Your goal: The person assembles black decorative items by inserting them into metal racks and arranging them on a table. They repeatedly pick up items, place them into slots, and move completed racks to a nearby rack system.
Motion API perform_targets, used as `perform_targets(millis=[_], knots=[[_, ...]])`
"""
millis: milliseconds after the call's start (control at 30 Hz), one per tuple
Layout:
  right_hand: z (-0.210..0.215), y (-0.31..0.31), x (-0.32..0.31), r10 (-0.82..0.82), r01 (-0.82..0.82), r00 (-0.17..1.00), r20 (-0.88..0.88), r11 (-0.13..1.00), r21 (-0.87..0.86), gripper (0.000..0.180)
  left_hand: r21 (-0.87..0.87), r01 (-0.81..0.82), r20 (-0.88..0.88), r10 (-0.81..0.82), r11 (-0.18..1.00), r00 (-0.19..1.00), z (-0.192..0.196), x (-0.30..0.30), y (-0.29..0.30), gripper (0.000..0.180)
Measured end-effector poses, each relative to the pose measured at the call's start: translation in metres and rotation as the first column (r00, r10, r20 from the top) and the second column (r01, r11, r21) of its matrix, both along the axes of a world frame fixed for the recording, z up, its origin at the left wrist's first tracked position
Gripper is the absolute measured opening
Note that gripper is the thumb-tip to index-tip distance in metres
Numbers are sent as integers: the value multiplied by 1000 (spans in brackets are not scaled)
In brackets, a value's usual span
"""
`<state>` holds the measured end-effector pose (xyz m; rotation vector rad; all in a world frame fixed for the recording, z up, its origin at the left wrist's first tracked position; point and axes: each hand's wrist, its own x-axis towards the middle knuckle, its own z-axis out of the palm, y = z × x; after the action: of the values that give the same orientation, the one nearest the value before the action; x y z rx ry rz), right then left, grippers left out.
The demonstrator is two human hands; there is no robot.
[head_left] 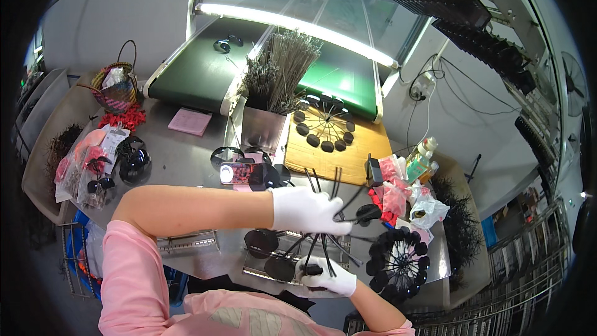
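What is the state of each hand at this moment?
Left hand: curled at the black spokes; grip cannot be told.
Right hand: closed, holding a black disc.

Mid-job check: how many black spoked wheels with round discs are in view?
3: the held wheel, between left hand and right hand; the far wheel, on the yellow board; the near wheel, right of the hands. Others may be hidden.
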<state>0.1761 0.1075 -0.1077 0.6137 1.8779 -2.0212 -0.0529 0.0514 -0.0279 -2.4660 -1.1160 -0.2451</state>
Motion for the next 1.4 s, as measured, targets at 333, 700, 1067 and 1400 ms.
perform_targets(millis=[333, 700, 1067, 1400], knots=[[-44, -18, 16, -356, 360, 918, 177, 558, -748, 62, -197, -91, 398, 164, 976, 903, 12, -32, -21, 71], [-81, -35, -15, -137, -157, 963, -234, 420, -894, 77, 172, 8, 100, -26, 985, 995, -24, -1, -12, 71], [-79, -41, -41, -80, -167, 975, -208, 351, -921, 70, 231, 24, 27, -31, 973, 999, -48, 6, 1, 82], [-35, -22, -27, 115, 71, 962, -247, 771, 633, 15, -164, -46, 211, 81, 985, 974, -41, -19, -10, 83]])
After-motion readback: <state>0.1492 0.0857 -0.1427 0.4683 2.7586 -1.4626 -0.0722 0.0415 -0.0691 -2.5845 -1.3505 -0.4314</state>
